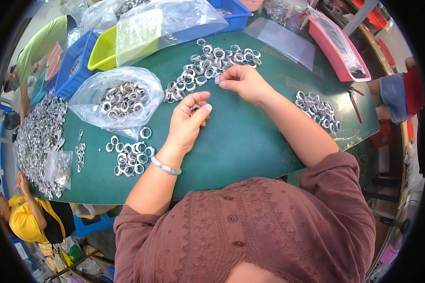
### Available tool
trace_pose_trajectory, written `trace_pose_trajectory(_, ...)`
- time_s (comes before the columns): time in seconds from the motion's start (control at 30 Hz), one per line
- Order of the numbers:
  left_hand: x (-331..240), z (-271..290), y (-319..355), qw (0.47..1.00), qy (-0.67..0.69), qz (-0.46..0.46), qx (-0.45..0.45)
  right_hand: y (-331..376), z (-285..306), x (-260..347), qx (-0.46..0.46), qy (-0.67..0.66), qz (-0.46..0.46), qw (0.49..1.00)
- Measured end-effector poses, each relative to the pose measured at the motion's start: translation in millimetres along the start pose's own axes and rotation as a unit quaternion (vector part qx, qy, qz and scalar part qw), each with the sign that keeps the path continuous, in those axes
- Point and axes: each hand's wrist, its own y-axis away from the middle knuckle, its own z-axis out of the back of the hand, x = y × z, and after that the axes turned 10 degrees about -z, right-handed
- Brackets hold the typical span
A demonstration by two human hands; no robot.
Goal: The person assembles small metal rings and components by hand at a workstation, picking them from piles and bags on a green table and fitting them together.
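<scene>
Head view: green tabletop point(250, 141) strewn with metal rings point(208, 63); left hand point(186, 123) pinches one ring point(195, 107), right hand point(244, 82) pinches another at mid-frame; bins point(75, 66) crowd upper left

Left hand point(188, 123) pinching a small metal ring point(195, 107) over the green worktop point(241, 141). Right hand point(244, 82) fingering a ring at the loose ring pile point(208, 66) just beyond. Clear bag of rings point(122, 99) left of the grip.
</scene>
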Motion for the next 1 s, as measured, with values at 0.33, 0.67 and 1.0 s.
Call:
trace_pose_trajectory(0.33,7,-2,1,0.959,-0.193,-0.204,0.041,43,-18,15,0.2,-0.397,-0.154,0.882)
trace_pose_trajectory(0.67,5,-6,3,0.962,-0.185,-0.199,0.033,48,-14,11,0.23,-0.394,-0.133,0.88)
trace_pose_trajectory(1.0,7,-4,3,0.965,-0.175,-0.189,0.05,49,-14,9,0.215,-0.353,-0.093,0.906)
